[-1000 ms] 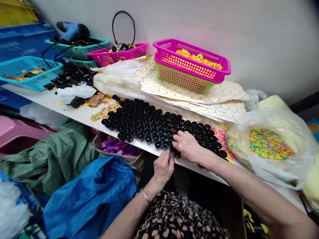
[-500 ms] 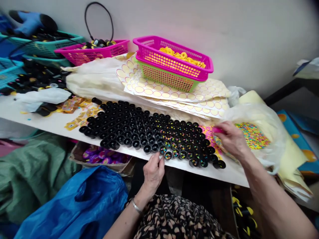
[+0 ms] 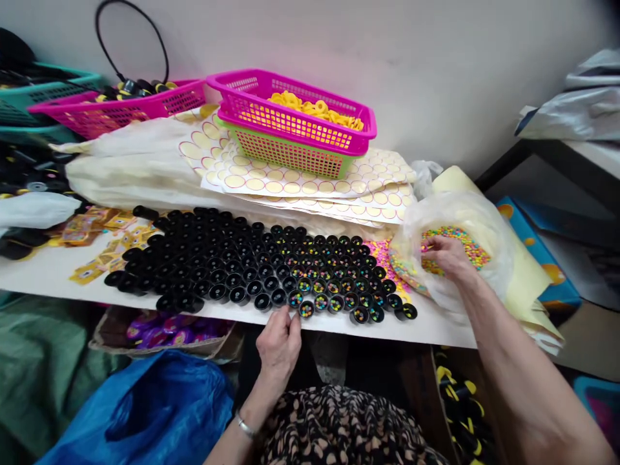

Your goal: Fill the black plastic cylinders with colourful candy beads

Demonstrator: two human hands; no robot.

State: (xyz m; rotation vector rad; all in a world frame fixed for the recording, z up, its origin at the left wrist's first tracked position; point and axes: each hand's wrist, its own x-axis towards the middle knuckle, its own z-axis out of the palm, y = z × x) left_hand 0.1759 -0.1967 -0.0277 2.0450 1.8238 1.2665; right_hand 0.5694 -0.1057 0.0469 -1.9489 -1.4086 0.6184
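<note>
Many small round black cups (image 3: 232,258) stand packed together on the white table. Those on the right hold colourful pellets, while those on the left show dark bottoms. My left hand (image 3: 278,342) is at the front edge of the cups, fingers curled, the tips close to a filled cup (image 3: 306,309); whether it pinches anything is hidden. Over on the right, my right hand (image 3: 448,255) reaches into a clear plastic bag (image 3: 498,226) of colourful pellets (image 3: 453,239). Its fingers are pinched together at the pellets, and what they hold is hidden.
Behind the cups, a pink basket (image 3: 310,116) with yellow rings sits in a green basket (image 3: 290,152) on printed sheets (image 3: 310,187). Small yellow packets (image 3: 104,255) lie at left. Loose pink pellets (image 3: 385,255) lie beside the bag. A blue bag (image 3: 159,400) is below the table.
My right hand has moved into the bag; the pink thing seen in its fingers earlier no longer shows. My left hand stays by the front cups. The view has shifted right.
</note>
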